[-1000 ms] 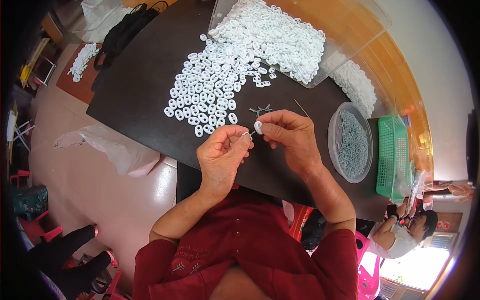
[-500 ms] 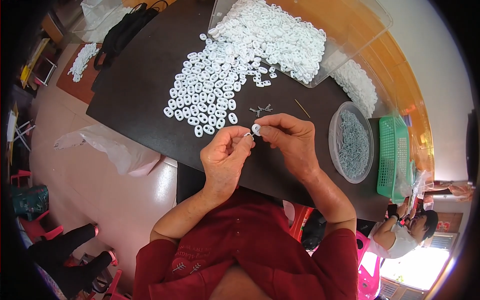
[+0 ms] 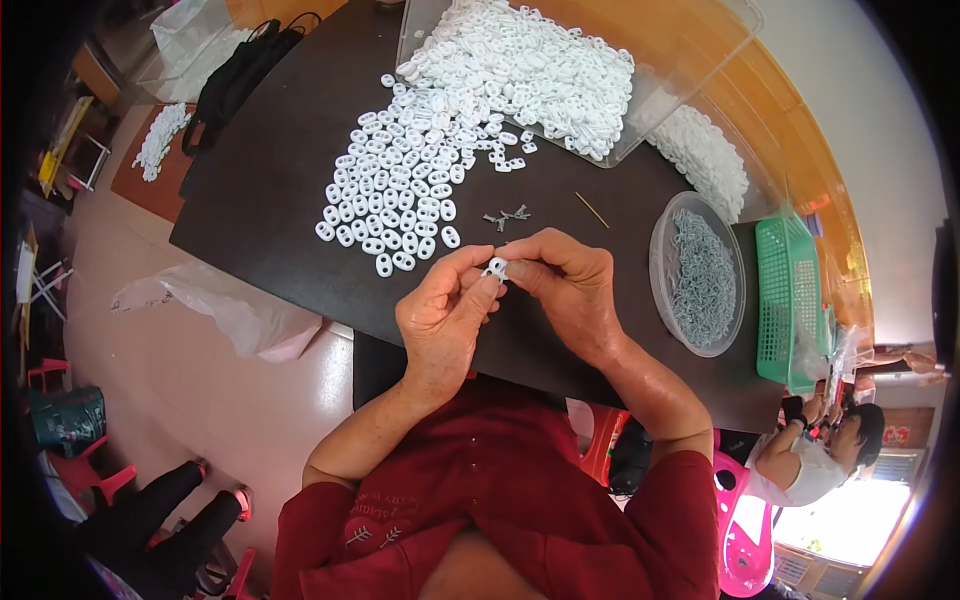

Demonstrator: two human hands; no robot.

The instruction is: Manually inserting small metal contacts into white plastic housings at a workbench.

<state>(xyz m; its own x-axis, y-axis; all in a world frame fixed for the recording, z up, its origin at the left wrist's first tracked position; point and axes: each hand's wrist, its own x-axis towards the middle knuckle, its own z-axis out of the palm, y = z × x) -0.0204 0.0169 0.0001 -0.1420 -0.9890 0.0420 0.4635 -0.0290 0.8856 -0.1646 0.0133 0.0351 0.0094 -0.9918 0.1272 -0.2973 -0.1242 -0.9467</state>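
My left hand (image 3: 443,318) and my right hand (image 3: 567,285) meet fingertip to fingertip over the dark table (image 3: 270,190), both pinching one small white plastic piece (image 3: 495,267). Just beyond the hands lie a few small grey metal clips (image 3: 507,216) and a thin wooden stick (image 3: 591,210). Rows of the same white pieces (image 3: 400,195) are laid out on the table to the upper left of my hands.
A clear tray heaped with white pieces (image 3: 545,75) stands at the back. A round clear tub of grey metal clips (image 3: 698,273) and a green basket (image 3: 787,290) sit to the right. A plastic bag (image 3: 235,310) hangs off the table's left edge. Another person (image 3: 815,460) sits lower right.
Both hands stay in place, fingers shifting slightly around the white piece between them. Nothing else on the table has moved.
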